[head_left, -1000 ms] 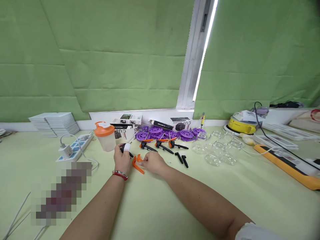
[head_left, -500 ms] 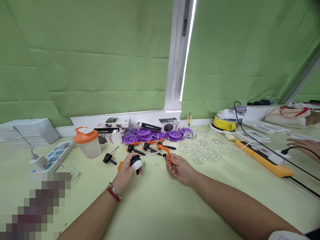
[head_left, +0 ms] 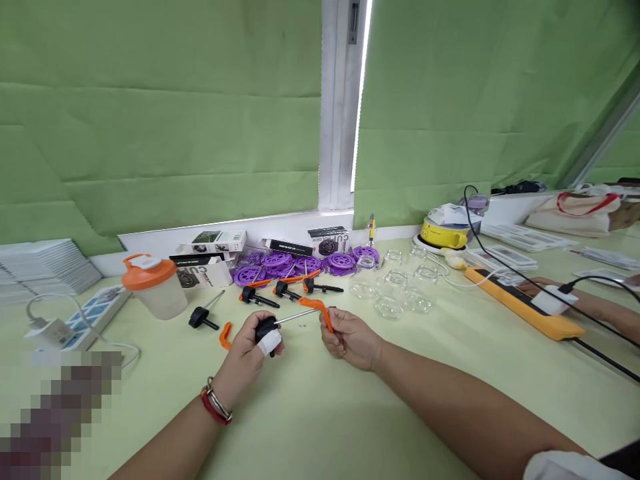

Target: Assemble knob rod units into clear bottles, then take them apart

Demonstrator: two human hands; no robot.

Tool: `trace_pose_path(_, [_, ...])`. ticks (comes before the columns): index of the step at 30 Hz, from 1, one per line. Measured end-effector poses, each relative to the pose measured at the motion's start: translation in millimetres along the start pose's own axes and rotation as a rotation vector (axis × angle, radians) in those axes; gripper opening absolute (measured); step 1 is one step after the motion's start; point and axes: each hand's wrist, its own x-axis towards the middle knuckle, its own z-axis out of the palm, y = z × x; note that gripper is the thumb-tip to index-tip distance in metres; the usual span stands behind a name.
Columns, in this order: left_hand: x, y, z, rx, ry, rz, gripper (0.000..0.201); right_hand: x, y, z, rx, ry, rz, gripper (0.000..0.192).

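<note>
My left hand (head_left: 255,343), a white wrap on its thumb, grips a black knobbed part (head_left: 265,328) from which a thin metal rod (head_left: 296,315) points right. The fingers of my right hand (head_left: 350,337) pinch a curved orange handle (head_left: 319,308). The rod's far end meets or overlaps this handle; I cannot tell whether it is in it. Another curved orange handle (head_left: 225,336) lies left of my left hand. A similar black part with a rod (head_left: 203,318) lies farther left. Tiny metal bits (head_left: 302,326) lie between my hands.
Behind the hands lie black-and-orange assemblies (head_left: 257,296), purple wheel-like parts (head_left: 277,261) and boxes (head_left: 205,272). Clear cups (head_left: 395,283) stand to the right, near an orange power strip (head_left: 525,303). An orange-lidded shaker (head_left: 155,287) stands left. Another person's hand (head_left: 537,288) is at far right.
The orange handle and the rod's end have come together. The view has shifted, showing the loose orange handle beside my left hand more fully. The other person's hand has moved left to the power strip.
</note>
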Motion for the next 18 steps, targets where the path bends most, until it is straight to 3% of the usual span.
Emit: trace_pose_path(18, [-5.0, 3.2, 3.4, 0.030, 0.016, 0.018, 0.028, -5.2, -2.8, 6.4, -0.013, 0.009, 0.009, 0.026])
